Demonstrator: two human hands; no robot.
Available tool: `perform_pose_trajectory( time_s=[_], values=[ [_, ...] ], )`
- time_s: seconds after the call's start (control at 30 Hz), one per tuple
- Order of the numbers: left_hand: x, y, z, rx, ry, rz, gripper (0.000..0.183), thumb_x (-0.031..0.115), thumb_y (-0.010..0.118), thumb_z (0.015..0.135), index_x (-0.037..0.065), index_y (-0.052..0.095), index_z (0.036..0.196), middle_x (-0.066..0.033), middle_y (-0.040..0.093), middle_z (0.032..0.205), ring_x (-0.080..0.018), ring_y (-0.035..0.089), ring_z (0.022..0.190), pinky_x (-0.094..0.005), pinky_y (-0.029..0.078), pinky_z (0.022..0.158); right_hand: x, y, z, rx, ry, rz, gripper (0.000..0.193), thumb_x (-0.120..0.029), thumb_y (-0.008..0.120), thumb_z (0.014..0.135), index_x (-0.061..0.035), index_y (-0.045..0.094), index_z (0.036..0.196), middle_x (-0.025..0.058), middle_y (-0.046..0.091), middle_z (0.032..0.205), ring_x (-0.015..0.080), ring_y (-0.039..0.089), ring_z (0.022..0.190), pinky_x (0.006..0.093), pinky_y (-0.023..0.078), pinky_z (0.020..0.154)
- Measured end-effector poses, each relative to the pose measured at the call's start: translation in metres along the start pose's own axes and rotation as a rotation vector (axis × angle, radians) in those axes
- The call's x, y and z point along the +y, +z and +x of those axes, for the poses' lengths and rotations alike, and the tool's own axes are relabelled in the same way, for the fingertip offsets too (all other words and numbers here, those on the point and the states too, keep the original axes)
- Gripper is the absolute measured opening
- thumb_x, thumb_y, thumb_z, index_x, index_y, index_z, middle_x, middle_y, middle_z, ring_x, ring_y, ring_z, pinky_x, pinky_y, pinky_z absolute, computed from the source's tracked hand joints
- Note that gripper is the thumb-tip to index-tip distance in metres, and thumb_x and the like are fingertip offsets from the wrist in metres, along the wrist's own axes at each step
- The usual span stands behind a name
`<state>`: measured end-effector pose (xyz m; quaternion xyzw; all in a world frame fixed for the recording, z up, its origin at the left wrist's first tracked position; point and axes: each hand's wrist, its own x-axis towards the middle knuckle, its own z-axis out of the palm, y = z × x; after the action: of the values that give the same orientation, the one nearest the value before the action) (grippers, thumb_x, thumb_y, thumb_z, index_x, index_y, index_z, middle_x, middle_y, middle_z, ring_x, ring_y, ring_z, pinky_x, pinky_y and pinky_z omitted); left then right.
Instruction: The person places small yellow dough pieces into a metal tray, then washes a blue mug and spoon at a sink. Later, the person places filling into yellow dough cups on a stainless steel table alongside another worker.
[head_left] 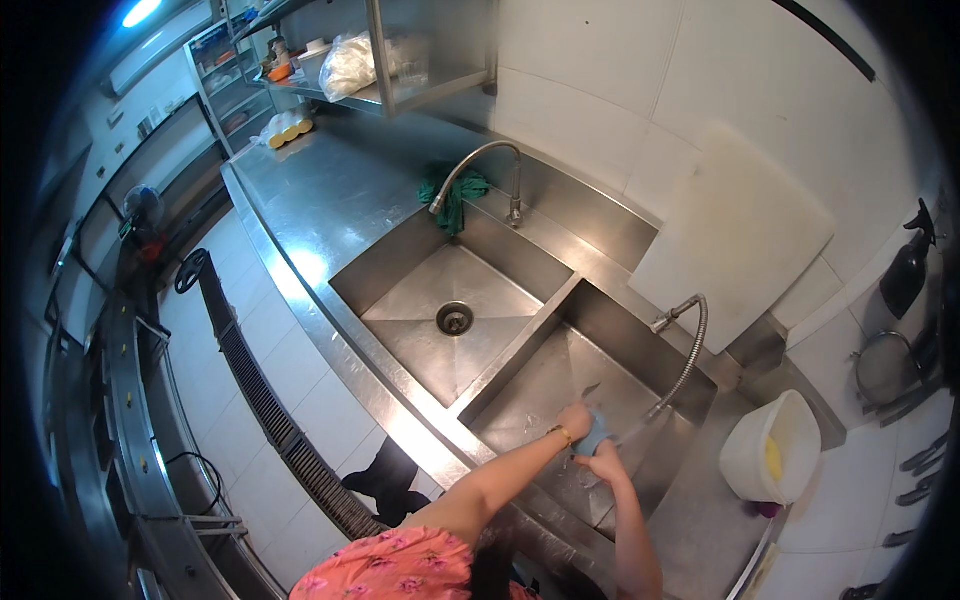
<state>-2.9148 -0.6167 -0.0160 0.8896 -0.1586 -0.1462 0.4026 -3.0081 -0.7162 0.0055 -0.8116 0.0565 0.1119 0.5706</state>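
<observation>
Over the right-hand sink basin (530,375), both of my hands meet around a light blue cloth (592,432). My left hand (573,418), with a yellow band at its wrist, is closed on the cloth from the left. On the near right side of it, my right hand (604,462) grips the cloth too. A thin greyish shape shows just beyond the left fingers, too small to name. The spring-necked faucet (697,345) arches down close to my hands, and water seems to run from its end toward the cloth.
Left of my hands is a second basin (410,345) with a drain, under a curved faucet (490,150) and a green cloth (455,195). A white board (740,230) leans on the wall. A white bucket (745,455) with something yellow stands at right.
</observation>
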Motion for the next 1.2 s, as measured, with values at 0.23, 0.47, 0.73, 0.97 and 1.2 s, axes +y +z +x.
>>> perform_pose_trajectory(
  time_s=[0.23, 0.47, 0.73, 0.97, 1.2],
  values=[
    [-0.003, 0.008, 0.014, -0.162, -0.083, 0.055, 0.027, 0.017, 0.048, 0.075, -0.004, 0.062, 0.087, -0.0247, 0.06, 0.089, -0.0364, 0.059, 0.085, -0.0421, 0.046, 0.077, -0.008, -0.002, -0.015, 0.002, -0.1, -0.807, 0.034, -0.017, 0.068, 0.065, 0.0038, 0.058, 0.089, 0.0233, 0.058, 0.092, 0.0369, 0.055, 0.089, 0.0422, 0.045, 0.076],
    [-0.026, 0.037, 0.023, -0.107, -0.304, -0.145, 0.043, 0.037, 0.052, 0.079, -0.004, 0.061, 0.089, -0.0235, 0.061, 0.083, -0.0368, 0.06, 0.08, -0.0401, 0.046, 0.069, 0.005, 0.0, 0.002, 0.355, 0.058, -0.1, 0.035, -0.024, 0.072, 0.063, 0.0002, 0.06, 0.086, 0.0168, 0.062, 0.078, 0.0298, 0.06, 0.073, 0.038, 0.046, 0.067],
    [-0.017, 0.045, -0.019, -0.135, -0.728, -1.0, 0.06, 0.052, 0.043, 0.084, 0.003, 0.046, 0.119, -0.015, 0.052, 0.112, -0.0266, 0.051, 0.1, -0.0476, 0.041, 0.08, 0.02, 0.025, 0.016, 0.956, 0.43, 0.568, 0.033, -0.028, 0.07, 0.071, 0.0014, 0.061, 0.085, 0.0097, 0.061, 0.077, 0.0173, 0.058, 0.069, 0.0315, 0.046, 0.064],
    [-0.018, 0.012, -0.018, -0.398, -1.034, -1.434, 0.061, 0.049, 0.019, 0.091, 0.007, 0.024, 0.133, -0.0183, 0.036, 0.131, -0.0351, 0.036, 0.12, -0.0555, 0.027, 0.096, 0.035, 0.033, 0.007, 0.96, 0.523, 1.139, 0.042, -0.034, 0.058, 0.082, -0.0024, 0.051, 0.108, 0.0142, 0.056, 0.1, 0.0229, 0.059, 0.082, 0.0408, 0.048, 0.072],
    [-0.014, -0.002, -0.021, -0.462, -1.008, -1.497, 0.044, 0.037, 0.03, 0.092, 0.003, 0.049, 0.114, -0.0155, 0.05, 0.118, -0.0293, 0.048, 0.11, -0.0497, 0.037, 0.093, 0.039, 0.047, 0.033, 0.694, 0.248, 1.726, 0.034, -0.035, 0.038, 0.091, -0.0068, 0.053, 0.103, 0.009, 0.059, 0.1, 0.0251, 0.058, 0.091, 0.045, 0.047, 0.08]
  ],
)
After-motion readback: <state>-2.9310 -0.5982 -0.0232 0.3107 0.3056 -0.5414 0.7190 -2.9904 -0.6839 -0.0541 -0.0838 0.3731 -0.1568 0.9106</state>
